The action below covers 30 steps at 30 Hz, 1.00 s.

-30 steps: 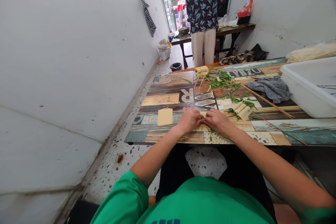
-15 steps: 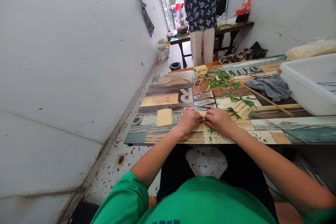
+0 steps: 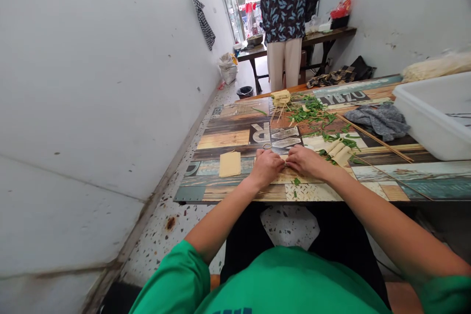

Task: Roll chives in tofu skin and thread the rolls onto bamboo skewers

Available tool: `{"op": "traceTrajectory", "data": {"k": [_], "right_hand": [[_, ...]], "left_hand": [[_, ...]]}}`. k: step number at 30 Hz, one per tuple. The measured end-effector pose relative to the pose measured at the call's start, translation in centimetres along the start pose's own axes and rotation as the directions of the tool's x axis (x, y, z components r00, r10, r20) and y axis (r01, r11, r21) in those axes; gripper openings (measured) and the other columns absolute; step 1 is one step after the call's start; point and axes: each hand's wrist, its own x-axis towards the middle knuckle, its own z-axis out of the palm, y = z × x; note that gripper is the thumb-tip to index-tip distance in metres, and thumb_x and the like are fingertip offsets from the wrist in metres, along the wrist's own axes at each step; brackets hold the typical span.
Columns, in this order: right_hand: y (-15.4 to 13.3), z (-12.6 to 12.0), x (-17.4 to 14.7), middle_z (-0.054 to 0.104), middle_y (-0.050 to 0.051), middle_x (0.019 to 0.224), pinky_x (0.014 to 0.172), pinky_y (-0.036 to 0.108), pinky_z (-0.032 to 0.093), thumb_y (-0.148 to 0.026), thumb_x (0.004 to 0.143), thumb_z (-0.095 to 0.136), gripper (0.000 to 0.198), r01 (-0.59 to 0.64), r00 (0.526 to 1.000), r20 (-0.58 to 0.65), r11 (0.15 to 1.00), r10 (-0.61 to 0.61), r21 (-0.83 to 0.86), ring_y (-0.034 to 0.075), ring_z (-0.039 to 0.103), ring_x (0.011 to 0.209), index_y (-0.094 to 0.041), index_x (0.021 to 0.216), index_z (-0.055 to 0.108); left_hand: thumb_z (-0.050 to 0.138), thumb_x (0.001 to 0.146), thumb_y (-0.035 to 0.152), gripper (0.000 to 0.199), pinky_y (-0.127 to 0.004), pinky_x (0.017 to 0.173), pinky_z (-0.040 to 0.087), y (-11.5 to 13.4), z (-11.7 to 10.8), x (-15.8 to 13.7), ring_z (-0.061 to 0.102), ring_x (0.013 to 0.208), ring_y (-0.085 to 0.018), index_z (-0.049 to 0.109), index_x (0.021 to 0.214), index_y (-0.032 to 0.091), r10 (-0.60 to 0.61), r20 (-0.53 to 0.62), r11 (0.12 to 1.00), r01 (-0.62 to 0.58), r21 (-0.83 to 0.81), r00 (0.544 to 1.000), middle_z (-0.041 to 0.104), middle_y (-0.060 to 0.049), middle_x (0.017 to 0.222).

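My left hand and my right hand meet over the near part of the table, fingers curled and fingertips almost touching. Between them a little of a pale tofu skin sheet shows; both hands pinch it, though most is hidden under the fingers. Left of my left hand lies a neat stack of square tofu skin sheets. To the right of my right hand, tofu skin rolls with green filling lie side by side on a skewer. Bits of chopped greens rest just in front of my hands.
More chopped greens are strewn farther back, beside skewered rolls. Loose skewers, a grey cloth and a white plastic tub occupy the right side. A person stands at another table beyond.
My right hand has shifted slightly away from me, uncovering more tabletop and greens in front of it. My left hand stays nearly in place.
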Motion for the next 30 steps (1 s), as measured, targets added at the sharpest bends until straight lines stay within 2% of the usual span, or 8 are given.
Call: {"op": "traceTrajectory", "data": {"k": [6, 9, 14, 18, 21, 25, 28, 30], "right_hand": [[-1.1, 0.6, -0.7, 0.063, 0.009, 0.085, 0.075, 0.031, 0.036, -0.025, 0.094, 0.053, 0.023, -0.029, 0.979, -0.202, 0.994, 0.007, -0.107, 0.02, 0.049, 0.085, -0.014, 0.086, 0.071], [-1.1, 0.7, -0.6, 0.063, 0.01, 0.084, 0.075, 0.031, 0.035, -0.025, 0.095, 0.051, 0.026, -0.048, 0.984, -0.177, 0.989, 0.022, -0.14, 0.02, 0.049, 0.085, -0.014, 0.084, 0.071], [-0.5, 0.2, -0.1, 0.063, 0.01, 0.086, 0.075, 0.031, 0.035, -0.026, 0.095, 0.051, 0.026, -0.062, 0.997, -0.049, 0.991, 0.057, -0.118, 0.02, 0.049, 0.087, -0.015, 0.081, 0.07], [-0.3, 0.1, 0.4, 0.063, 0.01, 0.088, 0.077, 0.031, 0.037, -0.027, 0.092, 0.055, 0.021, -0.086, 0.996, -0.008, 0.994, 0.085, -0.069, 0.021, 0.051, 0.09, -0.015, 0.084, 0.07], [-0.1, -0.3, -0.3, 0.063, 0.011, 0.096, 0.08, 0.032, 0.039, -0.025, 0.089, 0.059, 0.018, -0.11, 0.993, -0.053, 0.993, 0.108, -0.04, 0.023, 0.052, 0.094, -0.014, 0.099, 0.069], [1.1, -1.8, -4.6, 0.065, 0.013, 0.095, 0.08, 0.033, 0.04, -0.023, 0.089, 0.055, 0.023, -0.312, 0.932, -0.224, 0.945, 0.285, -0.093, 0.024, 0.054, 0.091, -0.011, 0.103, 0.068], [2.2, -2.9, -9.9, 0.064, 0.014, 0.091, 0.078, 0.034, 0.039, -0.024, 0.09, 0.052, 0.023, -0.505, 0.851, -0.286, 0.835, 0.439, -0.219, 0.024, 0.053, 0.086, -0.01, 0.09, 0.07], [2.8, -3.2, -13.1, 0.065, 0.014, 0.092, 0.077, 0.035, 0.039, -0.024, 0.089, 0.052, 0.023, -0.579, 0.81, -0.31, 0.759, 0.497, -0.298, 0.024, 0.053, 0.086, -0.01, 0.093, 0.07]], "left_hand": [[0.064, 0.087, 0.022, 0.014, -0.037, 0.084, 0.037, -1.2, -0.3, 1.7, 0.063, 0.084, -0.02, 0.077, 0.08, 0.022, -0.072, 0.114, 0.991, 0.084, -0.1, 0.991, 0.076, -0.004, 0.085], [0.063, 0.088, 0.021, 0.015, -0.036, 0.083, 0.038, -1.4, -0.1, 2.0, 0.062, 0.091, -0.022, 0.078, 0.087, 0.022, -0.099, 0.11, 0.988, 0.11, -0.104, 0.989, 0.075, -0.005, 0.092], [0.055, 0.094, 0.024, 0.022, -0.039, 0.086, 0.034, -1.0, 0.5, 1.1, 0.058, 0.094, -0.022, 0.076, 0.092, 0.024, -0.081, -0.063, 0.997, 0.081, -0.002, 0.995, 0.073, -0.007, 0.096], [0.062, 0.092, 0.029, 0.015, -0.04, 0.088, 0.032, -0.9, 0.9, 0.9, 0.057, 0.091, -0.02, 0.075, 0.088, 0.022, -0.009, -0.039, 1.0, 0.009, 0.01, 0.999, 0.073, -0.005, 0.093], [0.062, 0.091, 0.027, 0.013, -0.039, 0.087, 0.033, -1.3, 1.4, 1.1, 0.058, 0.088, -0.02, 0.074, 0.091, 0.021, -0.016, -0.041, 1.0, 0.017, 0.009, 0.999, 0.074, -0.005, 0.091], [0.058, 0.094, 0.027, 0.018, -0.036, 0.085, 0.034, -1.7, 2.0, 1.2, 0.057, 0.086, -0.019, 0.074, 0.087, 0.021, -0.019, -0.069, 1.0, 0.02, 0.011, 0.997, 0.073, -0.005, 0.089], [0.054, 0.096, 0.026, 0.023, -0.034, 0.079, 0.037, -1.7, 2.1, 1.1, 0.056, 0.085, -0.019, 0.073, 0.086, 0.019, 0.02, -0.072, 0.999, -0.016, 0.046, 0.997, 0.072, -0.006, 0.087], [0.051, 0.097, 0.025, 0.025, -0.032, 0.077, 0.038, -1.6, 2.2, 1.1, 0.056, 0.084, -0.019, 0.072, 0.085, 0.018, 0.046, -0.08, 0.997, -0.042, 0.061, 0.996, 0.07, -0.008, 0.088]]}}
